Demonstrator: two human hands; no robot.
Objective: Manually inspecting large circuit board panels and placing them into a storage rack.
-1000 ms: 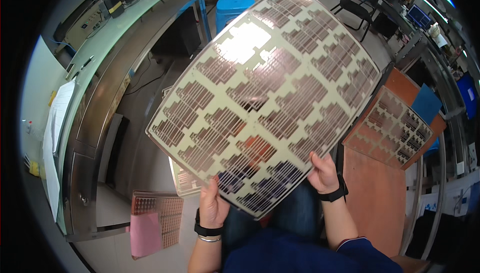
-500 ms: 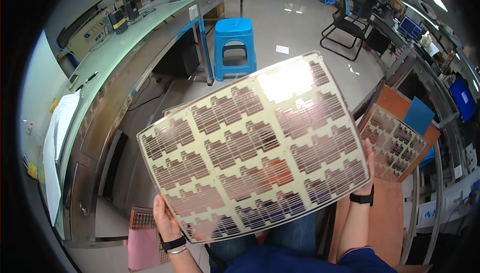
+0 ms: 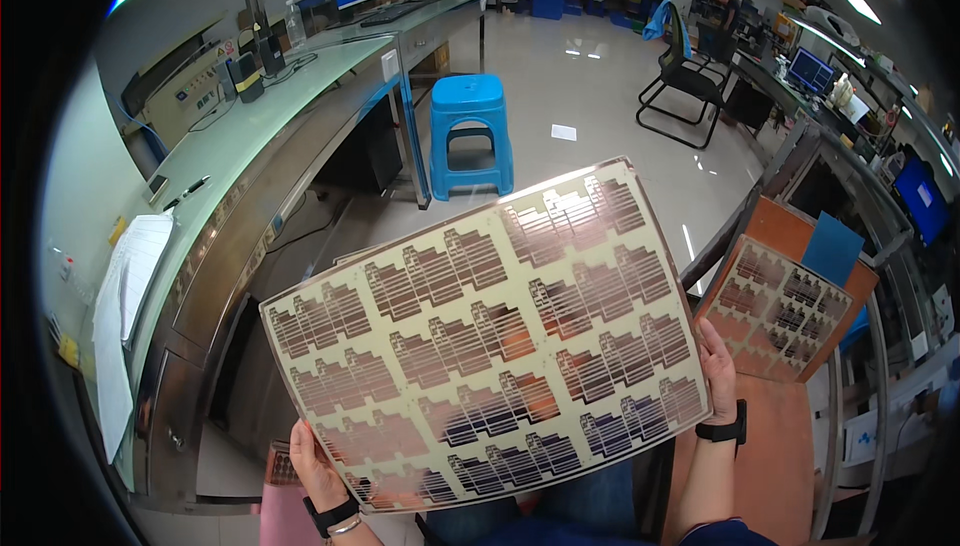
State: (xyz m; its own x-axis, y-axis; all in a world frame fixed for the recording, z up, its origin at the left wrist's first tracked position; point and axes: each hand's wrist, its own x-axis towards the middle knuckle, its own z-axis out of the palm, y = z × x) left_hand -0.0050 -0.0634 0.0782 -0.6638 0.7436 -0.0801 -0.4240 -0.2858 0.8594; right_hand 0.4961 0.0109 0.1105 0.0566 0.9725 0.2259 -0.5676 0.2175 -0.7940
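Across the middle of the head view I hold up a large circuit board panel (image 3: 480,346), pale yellow-green with rows of shiny copper patterns. It is tilted, its right end higher than its left. My left hand (image 3: 318,468) is closed on the lower left edge, and my right hand (image 3: 716,371) grips the right edge near the lower corner. The fingers behind the panel are hidden. To the right of it, a smaller-looking patterned copper panel (image 3: 765,301) leans on a rack against orange-brown boards (image 3: 785,221), with a blue sheet (image 3: 833,249) beside it.
A glass-topped workbench (image 3: 215,151) with papers (image 3: 135,266) and a pen runs along the left. Beyond the panel stand a blue plastic stool (image 3: 470,131) and a black chair (image 3: 690,81). A pink sheet (image 3: 285,516) lies low at left; a metal rack (image 3: 835,436) is at right.
The panel has come lower and slightly left in the picture, with both hands still on it. The bright glare on its upper right has shrunk. The surroundings sit lower in view.
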